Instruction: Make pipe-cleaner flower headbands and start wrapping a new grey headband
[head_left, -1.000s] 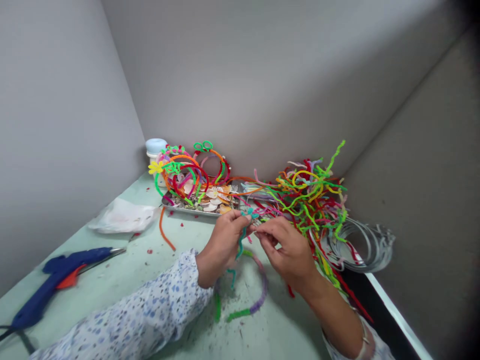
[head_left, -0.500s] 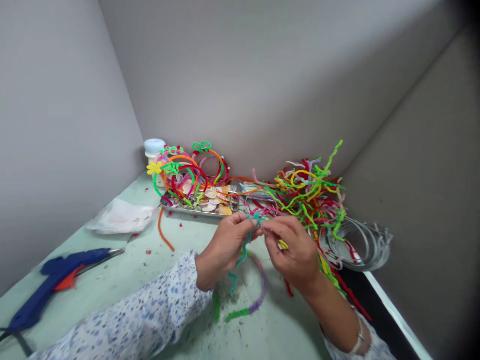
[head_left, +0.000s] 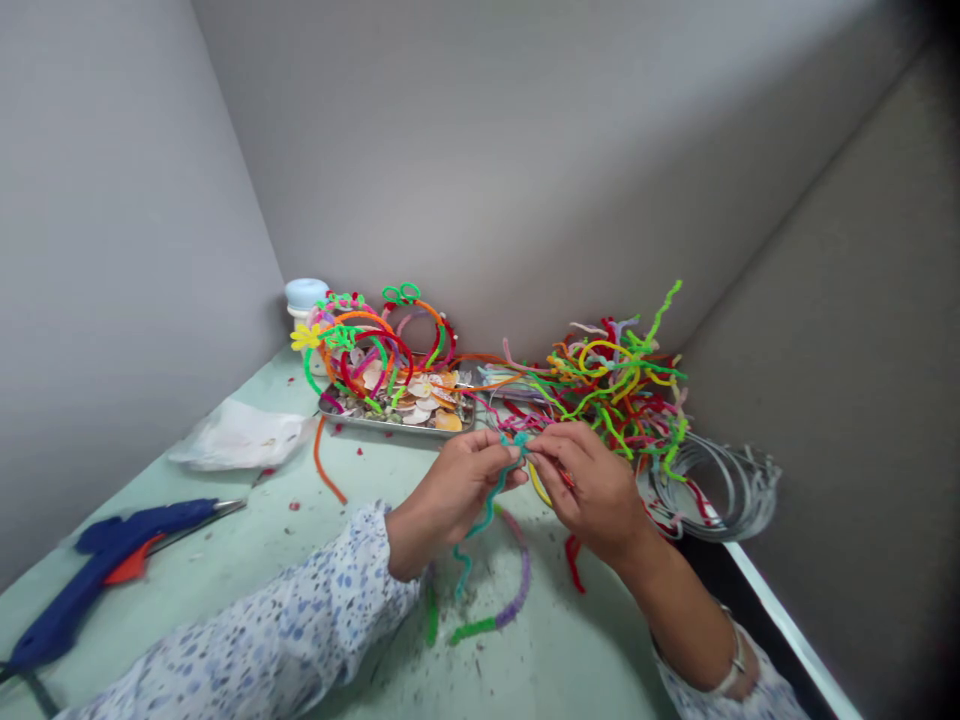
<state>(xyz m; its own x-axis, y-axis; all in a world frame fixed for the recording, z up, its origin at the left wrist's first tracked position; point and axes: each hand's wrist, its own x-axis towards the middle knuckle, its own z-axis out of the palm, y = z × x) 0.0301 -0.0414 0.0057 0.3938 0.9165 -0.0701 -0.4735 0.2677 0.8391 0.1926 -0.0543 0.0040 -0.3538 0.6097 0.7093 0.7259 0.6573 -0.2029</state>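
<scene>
Here, the left hand (head_left: 454, 490) pinches the bunched upper end of a teal pipe cleaner (head_left: 493, 500) whose loose tail hangs below, and the right hand (head_left: 589, 490) has its thumb and fingertips together on the same bunch. Beneath them a green-and-purple hoop (head_left: 517, 597) lies on the table (head_left: 360, 580). Farther out come a tray (head_left: 386, 428) of petals and coloured headbands (head_left: 409, 342), a pipe-cleaner heap (head_left: 615, 385) and, well left, a glue gun (head_left: 97, 577).
</scene>
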